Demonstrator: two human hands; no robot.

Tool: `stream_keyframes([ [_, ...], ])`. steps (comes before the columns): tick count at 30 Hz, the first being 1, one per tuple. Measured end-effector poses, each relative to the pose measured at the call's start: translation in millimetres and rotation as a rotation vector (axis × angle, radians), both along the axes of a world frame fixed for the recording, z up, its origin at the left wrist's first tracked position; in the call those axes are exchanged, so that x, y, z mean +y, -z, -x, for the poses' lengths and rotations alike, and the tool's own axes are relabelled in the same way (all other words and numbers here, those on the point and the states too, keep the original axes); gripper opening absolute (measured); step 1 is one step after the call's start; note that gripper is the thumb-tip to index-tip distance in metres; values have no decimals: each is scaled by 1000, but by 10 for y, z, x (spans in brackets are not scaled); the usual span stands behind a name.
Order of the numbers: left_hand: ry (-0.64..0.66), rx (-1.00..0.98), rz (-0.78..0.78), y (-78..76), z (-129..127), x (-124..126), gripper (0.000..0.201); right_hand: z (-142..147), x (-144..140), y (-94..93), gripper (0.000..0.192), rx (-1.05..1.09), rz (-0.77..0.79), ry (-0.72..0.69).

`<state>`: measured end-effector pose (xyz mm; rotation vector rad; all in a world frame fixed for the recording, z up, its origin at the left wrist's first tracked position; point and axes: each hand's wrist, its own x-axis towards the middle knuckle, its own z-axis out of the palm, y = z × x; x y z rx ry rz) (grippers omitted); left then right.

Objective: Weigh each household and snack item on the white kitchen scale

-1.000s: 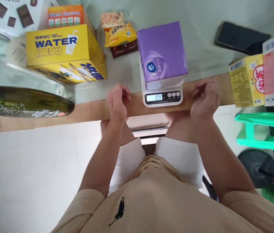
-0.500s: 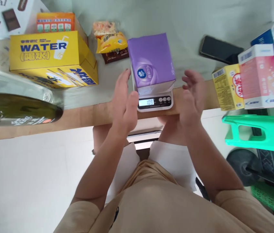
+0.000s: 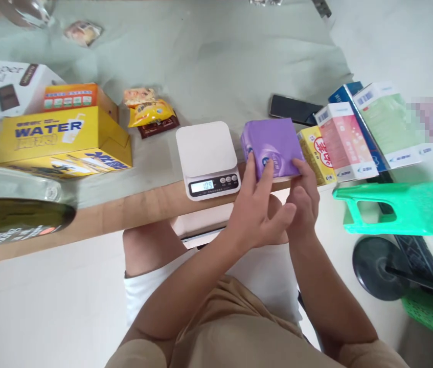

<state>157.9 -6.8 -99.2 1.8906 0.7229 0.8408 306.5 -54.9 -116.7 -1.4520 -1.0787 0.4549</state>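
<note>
A purple pack of tissues (image 3: 277, 138) rests at the table's front edge, just right of a white kitchen scale (image 3: 206, 151). The scale's platform is bare and its display reads 109. My left hand (image 3: 256, 209) lies against the pack's front with its fingers stretched and spread over the printed logo. At the pack's lower right corner, my right hand (image 3: 304, 204) has its fingers curled on the edge; part of its grip is hidden.
Left of the scale lie small snack packets (image 3: 151, 112), a yellow WATER box (image 3: 63, 138) and a green bottle (image 3: 20, 217). Rightward are a phone (image 3: 295, 108), a yellow box (image 3: 316, 156) and a pink box (image 3: 344, 143). A green stool (image 3: 415, 207) stands beyond the table edge.
The tissue pack has come off the scale and now sits to its right. My hands have gone from apart beside it to touching it. The view has shifted rightward.
</note>
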Motion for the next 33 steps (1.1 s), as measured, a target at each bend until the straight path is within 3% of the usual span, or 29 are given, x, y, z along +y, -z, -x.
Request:
stream_keyframes([
  [3,43,11,97,67,-315,-94,89,-238,-117,101,54,42,-7,66],
  [6,67,47,182,124,-483,-132,92,-328,-194,184,50,-57,23,124],
  [10,96,54,188,177,-509,-133,92,-442,-384,241,46,-230,-25,229],
  [14,101,3,94,262,-482,-119,88,-775,-612,233,29,-277,-59,416],
  [20,89,1,91,305,-571,-148,89,-1235,-657,196,37,-312,176,320],
  [33,86,113,155,193,-626,-104,86,-1328,-575,249,51,-222,232,389],
])
